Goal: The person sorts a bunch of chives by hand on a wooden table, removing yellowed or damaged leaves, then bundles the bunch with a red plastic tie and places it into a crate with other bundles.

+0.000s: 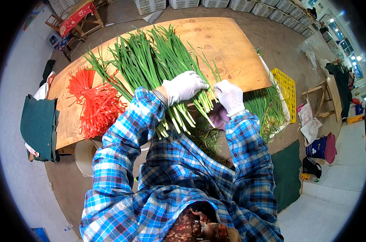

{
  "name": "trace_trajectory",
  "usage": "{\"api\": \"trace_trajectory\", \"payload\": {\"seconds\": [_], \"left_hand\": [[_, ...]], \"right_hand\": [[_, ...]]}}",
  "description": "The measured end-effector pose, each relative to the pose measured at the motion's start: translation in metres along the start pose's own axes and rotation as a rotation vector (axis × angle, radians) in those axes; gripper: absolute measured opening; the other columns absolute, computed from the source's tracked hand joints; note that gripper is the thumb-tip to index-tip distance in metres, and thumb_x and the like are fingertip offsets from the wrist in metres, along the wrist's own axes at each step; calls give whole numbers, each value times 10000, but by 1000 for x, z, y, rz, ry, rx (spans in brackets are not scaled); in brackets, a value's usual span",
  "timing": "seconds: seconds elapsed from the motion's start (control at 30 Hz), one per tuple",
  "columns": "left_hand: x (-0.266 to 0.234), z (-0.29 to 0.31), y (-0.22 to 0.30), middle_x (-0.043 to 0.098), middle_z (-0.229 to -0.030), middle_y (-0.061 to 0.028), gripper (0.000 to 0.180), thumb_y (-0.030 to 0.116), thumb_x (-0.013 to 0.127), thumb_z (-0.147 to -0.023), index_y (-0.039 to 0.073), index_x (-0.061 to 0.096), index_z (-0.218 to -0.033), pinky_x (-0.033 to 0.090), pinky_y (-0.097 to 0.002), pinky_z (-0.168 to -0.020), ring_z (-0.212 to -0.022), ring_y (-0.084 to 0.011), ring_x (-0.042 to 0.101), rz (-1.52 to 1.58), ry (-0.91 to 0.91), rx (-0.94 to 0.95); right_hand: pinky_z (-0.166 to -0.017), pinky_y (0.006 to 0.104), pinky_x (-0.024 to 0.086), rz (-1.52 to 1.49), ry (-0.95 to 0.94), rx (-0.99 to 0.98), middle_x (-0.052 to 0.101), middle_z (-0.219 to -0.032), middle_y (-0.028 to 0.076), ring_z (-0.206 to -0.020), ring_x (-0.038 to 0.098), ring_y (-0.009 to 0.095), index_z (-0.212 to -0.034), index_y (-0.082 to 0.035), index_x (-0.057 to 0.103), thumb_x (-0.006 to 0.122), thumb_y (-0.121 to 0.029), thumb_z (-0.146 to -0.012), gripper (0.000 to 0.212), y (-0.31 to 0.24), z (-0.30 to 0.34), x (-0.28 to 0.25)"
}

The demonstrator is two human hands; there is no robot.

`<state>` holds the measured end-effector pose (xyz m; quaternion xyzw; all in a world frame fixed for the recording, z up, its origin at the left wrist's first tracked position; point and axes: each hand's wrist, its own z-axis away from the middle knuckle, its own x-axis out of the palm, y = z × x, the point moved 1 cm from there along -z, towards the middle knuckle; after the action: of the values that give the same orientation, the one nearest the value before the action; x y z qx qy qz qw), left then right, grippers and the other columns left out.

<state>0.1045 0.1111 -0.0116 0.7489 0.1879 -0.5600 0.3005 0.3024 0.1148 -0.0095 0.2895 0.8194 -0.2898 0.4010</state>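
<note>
Long green garlic chives [144,60] with pale stem ends lie across the wooden table, the ends jutting past its near edge. My left hand [185,87], in a white glove, curls over the stems at the right side of the pile. To its right, my gloved right hand [230,97] is pinched closed on a thin garlic chive stalk [211,68], apart from the main pile. Its fingertips are partly hidden by the glove's curl. A heap of red plastic ties [95,99] lies left of the chives.
The wooden table [227,44] spans the front. Right of it, a white-rimmed container holds more chives [267,107], with a yellow crate [286,90] alongside. Loose trimmings [205,139] lie below the near edge. A white bucket [85,157] stands at lower left, and pale crates [150,6] line the back.
</note>
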Motion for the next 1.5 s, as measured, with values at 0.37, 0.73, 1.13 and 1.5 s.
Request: {"api": "trace_trajectory", "payload": {"seconds": [0.37,0.73,1.13,1.5], "left_hand": [[-2,-2,1,591,-1097,-78,312,79,527,-787,88,588,-1092,356,-366,-944,-1068,-244,515,3,12,15],[-5,1,1,544,-1163,-116,397,63,534,-780,81,531,-1176,351,-376,-965,-1113,-277,477,57,162,43],[-11,10,8,474,-1265,-86,492,144,605,-756,100,485,-1232,297,-386,-1016,-1235,-256,367,78,53,-1],[-14,14,10,416,-1322,-91,612,113,647,-707,88,432,-1280,268,-390,-1030,-1270,-268,317,27,-8,-17]], "right_hand": [[-583,304,469,-326,111,275,613,-730,77,-641,601,223,-760,-74,630,665,-140,-727,82,-10,12,-49],[-645,310,487,-187,-497,583,626,-901,110,-784,614,246,-827,-53,627,620,-28,-733,97,-25,125,-83],[-826,366,442,-194,-26,-112,588,-1033,111,-952,551,289,-964,-99,636,649,2,-615,363,-67,38,-47],[-859,397,426,-118,-18,11,591,-1036,131,-993,541,301,-915,-128,668,647,-34,-634,297,-36,34,-33]]}}
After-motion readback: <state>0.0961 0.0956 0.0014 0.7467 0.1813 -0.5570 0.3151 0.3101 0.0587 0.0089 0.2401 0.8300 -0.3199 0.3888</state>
